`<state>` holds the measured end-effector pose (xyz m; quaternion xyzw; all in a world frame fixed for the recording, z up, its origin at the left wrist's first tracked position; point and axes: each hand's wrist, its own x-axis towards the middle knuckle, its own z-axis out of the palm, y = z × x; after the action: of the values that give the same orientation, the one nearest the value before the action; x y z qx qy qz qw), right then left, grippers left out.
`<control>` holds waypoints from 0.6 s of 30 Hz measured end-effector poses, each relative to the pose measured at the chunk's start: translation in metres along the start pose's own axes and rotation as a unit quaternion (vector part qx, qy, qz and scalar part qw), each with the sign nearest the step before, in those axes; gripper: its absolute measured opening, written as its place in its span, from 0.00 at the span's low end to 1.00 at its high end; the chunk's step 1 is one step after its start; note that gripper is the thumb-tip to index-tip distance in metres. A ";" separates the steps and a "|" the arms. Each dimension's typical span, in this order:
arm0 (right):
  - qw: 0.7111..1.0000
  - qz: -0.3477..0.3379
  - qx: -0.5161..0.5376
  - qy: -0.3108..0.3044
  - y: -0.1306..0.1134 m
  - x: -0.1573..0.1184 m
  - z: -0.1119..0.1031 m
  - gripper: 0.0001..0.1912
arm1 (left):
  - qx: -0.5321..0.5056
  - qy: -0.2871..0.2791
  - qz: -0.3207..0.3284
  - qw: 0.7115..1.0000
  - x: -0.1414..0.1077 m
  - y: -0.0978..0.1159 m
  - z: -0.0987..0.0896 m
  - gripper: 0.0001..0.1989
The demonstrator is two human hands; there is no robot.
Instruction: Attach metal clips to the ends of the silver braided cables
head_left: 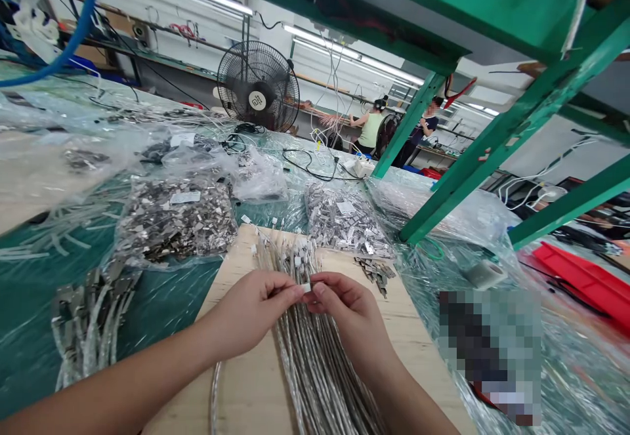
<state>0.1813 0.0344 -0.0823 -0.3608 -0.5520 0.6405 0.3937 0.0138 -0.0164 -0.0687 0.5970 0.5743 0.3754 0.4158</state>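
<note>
My left hand (256, 310) and my right hand (347, 310) meet over a bundle of silvery cables (315, 356) lying on a light wooden board (246, 382). Between the fingertips of both hands sits a small white connector (306, 287) at the end of one cable. The cable ends with white connectors (290, 254) fan out just beyond my fingers. A little pile of small metal shells (377, 271) lies on the board to the right of my right hand.
Clear bags of metal parts (174, 218) (347, 218) lie behind the board on the plastic-covered green table. More finished cables (88, 317) lie at left. Green frame struts (482, 153) rise at right, a black fan (258, 86) stands behind, red trays (585, 277) sit far right. Two people work at a distant bench.
</note>
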 end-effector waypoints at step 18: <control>0.997 0.029 0.058 0.029 0.006 -0.002 0.011 0.15 | 0.006 -0.016 -0.034 0.999 0.004 -0.008 -0.004 0.21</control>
<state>0.1716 0.0273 -0.0866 -0.3712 -0.4916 0.6719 0.4112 0.0073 -0.0119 -0.0746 0.5854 0.5898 0.3484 0.4337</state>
